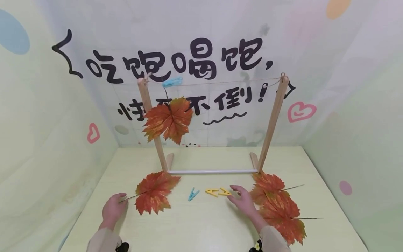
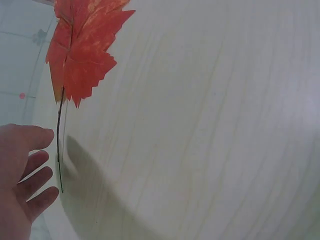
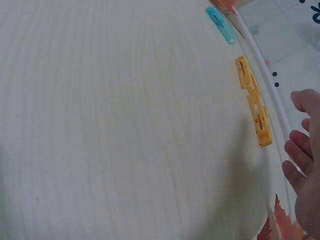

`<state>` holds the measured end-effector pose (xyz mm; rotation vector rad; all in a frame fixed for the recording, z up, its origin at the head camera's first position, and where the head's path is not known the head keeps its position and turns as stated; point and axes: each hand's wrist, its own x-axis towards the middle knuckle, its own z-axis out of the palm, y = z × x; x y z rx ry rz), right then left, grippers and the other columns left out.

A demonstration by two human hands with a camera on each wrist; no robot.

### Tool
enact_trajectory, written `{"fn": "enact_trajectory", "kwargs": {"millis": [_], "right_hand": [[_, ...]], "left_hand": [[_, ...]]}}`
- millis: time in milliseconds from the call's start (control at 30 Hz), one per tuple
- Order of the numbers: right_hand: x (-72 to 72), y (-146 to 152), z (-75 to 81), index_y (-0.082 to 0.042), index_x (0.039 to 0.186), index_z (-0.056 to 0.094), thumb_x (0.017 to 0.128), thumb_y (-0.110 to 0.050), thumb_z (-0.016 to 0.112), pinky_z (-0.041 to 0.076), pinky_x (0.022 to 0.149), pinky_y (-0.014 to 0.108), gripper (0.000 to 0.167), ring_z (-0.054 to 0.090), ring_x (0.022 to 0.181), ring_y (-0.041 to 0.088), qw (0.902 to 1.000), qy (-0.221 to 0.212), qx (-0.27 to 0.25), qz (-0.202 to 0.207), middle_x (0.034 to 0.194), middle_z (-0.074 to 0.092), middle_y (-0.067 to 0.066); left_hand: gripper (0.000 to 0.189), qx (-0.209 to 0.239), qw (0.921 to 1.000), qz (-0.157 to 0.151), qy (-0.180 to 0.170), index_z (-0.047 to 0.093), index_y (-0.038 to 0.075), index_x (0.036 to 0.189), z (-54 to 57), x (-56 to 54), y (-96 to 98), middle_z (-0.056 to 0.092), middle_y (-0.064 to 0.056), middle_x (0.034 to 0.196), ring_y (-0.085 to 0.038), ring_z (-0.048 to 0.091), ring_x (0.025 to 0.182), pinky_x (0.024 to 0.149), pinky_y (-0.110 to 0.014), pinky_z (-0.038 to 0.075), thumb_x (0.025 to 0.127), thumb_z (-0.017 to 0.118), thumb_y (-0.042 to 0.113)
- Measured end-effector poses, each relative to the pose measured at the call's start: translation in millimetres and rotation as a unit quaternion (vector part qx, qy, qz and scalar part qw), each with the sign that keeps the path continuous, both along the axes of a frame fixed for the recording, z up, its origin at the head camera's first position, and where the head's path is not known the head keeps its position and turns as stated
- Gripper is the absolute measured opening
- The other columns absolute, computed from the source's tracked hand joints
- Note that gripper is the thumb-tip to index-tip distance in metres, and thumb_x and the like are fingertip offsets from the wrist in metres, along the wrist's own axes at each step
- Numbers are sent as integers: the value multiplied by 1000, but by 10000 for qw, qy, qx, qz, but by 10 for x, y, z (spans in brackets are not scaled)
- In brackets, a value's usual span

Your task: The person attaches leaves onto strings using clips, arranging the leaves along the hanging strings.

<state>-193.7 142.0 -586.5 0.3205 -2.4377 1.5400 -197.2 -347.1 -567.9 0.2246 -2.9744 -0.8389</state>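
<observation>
2 ylw pegs (image 3: 253, 98) nr R hand (image 1: 245, 203)

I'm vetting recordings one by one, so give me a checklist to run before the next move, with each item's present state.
1. Hung leaf below the string: ok.
2. Upper blue clip firmly pinching that leaf: cannot tell, too small.
3. String free right of that clip: ok, nothing hangs there.
4. Left hand gripping the left leaf by its stem: not ok, fingers open beside it.
5. Right hand holding a yellow clip: not ok, both lie on the table.
6. Right leaves apart: not ok, they overlap.
</observation>
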Motion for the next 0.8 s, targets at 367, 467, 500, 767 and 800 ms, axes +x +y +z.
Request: {"fn": "enact_trajectory", "kwargs": {"millis": [367, 467, 500, 767, 800], "right_hand": [[-73, -79, -118, 8, 102, 62, 74, 0, 71, 47, 79, 48, 30, 59, 91, 35, 9978, 625, 208, -113, 98, 63, 19], [-83, -112, -70, 7, 102, 62, 74, -1, 71, 46, 82, 48, 31, 59, 93, 34, 9986, 459, 205, -134, 100, 63, 18], [-87, -121, -59, 7, 102, 62, 74, -2, 71, 46, 82, 48, 31, 59, 94, 34, 9990, 383, 196, -157, 100, 63, 18], [-147, -183, -44, 8, 101, 62, 73, -2, 72, 47, 78, 47, 31, 59, 91, 35, 9982, 333, 478, -164, 98, 63, 19], [-154, -190, -43, 7, 101, 63, 73, -3, 72, 47, 78, 47, 31, 59, 91, 35, 9979, 302, 550, -166, 98, 63, 18]], "left_hand": [[26, -391, 9990, -213, -84, 61, -9, 103, -6, -114, -11, 61, -27, 99, -44, 56, 91, 70, -49, 46, 81, 58, 5], [17, -395, 9989, -246, -53, 64, -6, 94, -17, -109, -24, 65, -20, 87, -38, 59, 80, 63, -44, 46, 81, 60, 4], [14, -372, 9990, -244, -78, 65, -4, 91, -27, -103, -28, 65, -17, 83, -35, 60, 77, 61, -42, 46, 81, 60, 4], [3, -276, 9981, -556, 51, 65, 3, 80, -111, -52, -57, 63, -4, 72, -19, 56, 67, 58, -34, 42, 80, 62, 4], [3, -239, 9979, -598, 88, 65, 3, 80, -111, -41, -54, 62, -4, 73, -19, 56, 68, 60, -34, 43, 80, 62, 4]]}}
